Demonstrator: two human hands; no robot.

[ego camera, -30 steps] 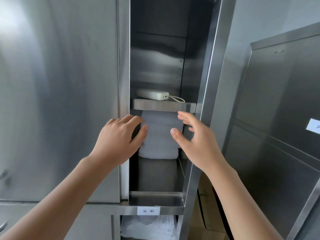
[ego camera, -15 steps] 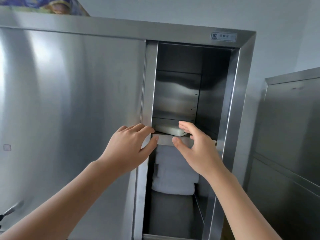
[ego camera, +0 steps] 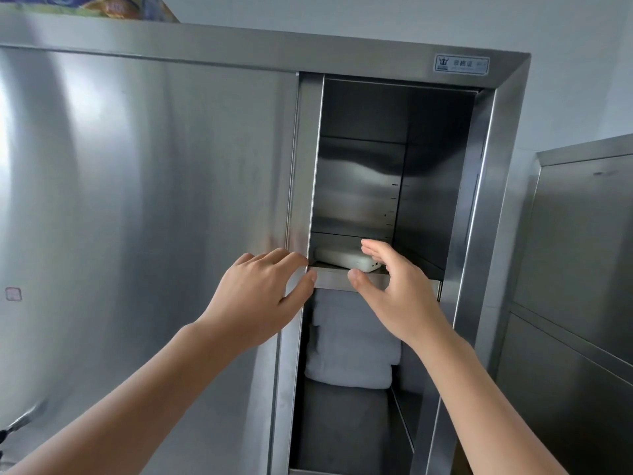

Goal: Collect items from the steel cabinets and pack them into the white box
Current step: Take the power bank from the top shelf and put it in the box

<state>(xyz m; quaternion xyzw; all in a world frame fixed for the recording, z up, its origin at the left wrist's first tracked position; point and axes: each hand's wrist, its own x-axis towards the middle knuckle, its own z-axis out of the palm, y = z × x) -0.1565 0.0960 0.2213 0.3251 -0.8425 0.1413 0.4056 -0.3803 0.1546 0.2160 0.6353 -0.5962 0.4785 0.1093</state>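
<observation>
Right hand (ego camera: 400,293) — spread — near white device (ego camera: 342,260).

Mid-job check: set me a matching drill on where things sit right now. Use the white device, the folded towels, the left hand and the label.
Things:
1. white device
2. folded towels
3. left hand
4. label

Places:
a. under the shelf
b. top right of the cabinet frame
c. lying on the shelf
d. at the edge of the door

Pairs: 1-c, 2-a, 3-d, 4-b
</observation>
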